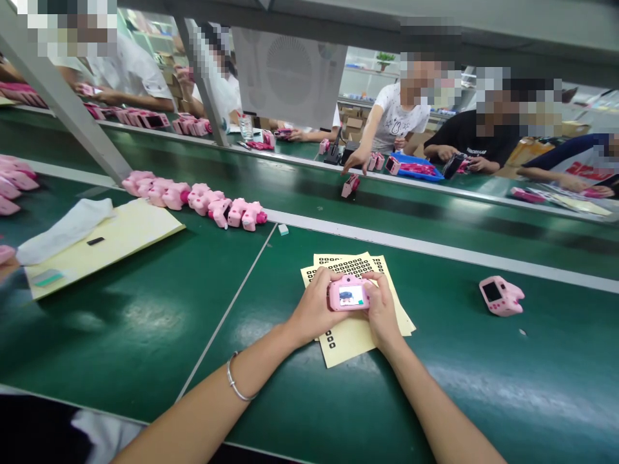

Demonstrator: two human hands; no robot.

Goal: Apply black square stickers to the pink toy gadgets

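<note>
Both my hands grip a small pink toy camera (349, 294) with its lit screen facing me. My left hand (313, 310) wraps its left side, and a silver bracelet sits on that wrist. My right hand (382, 308) closes on its right side. Under my hands lie yellow sheets (349, 335) printed with rows of small black stickers, flat on the green table (145, 322). A second pink camera (501, 296) lies on the mat to my right, screen dark.
A row of pink cameras (193, 198) lines the conveyor edge at left, beside a yellow pad (111, 241) with a white cloth (65, 229). Across the green belt (435, 212) several people handle pink cameras; one hand (355, 160) reaches toward a camera (350, 185) on the belt.
</note>
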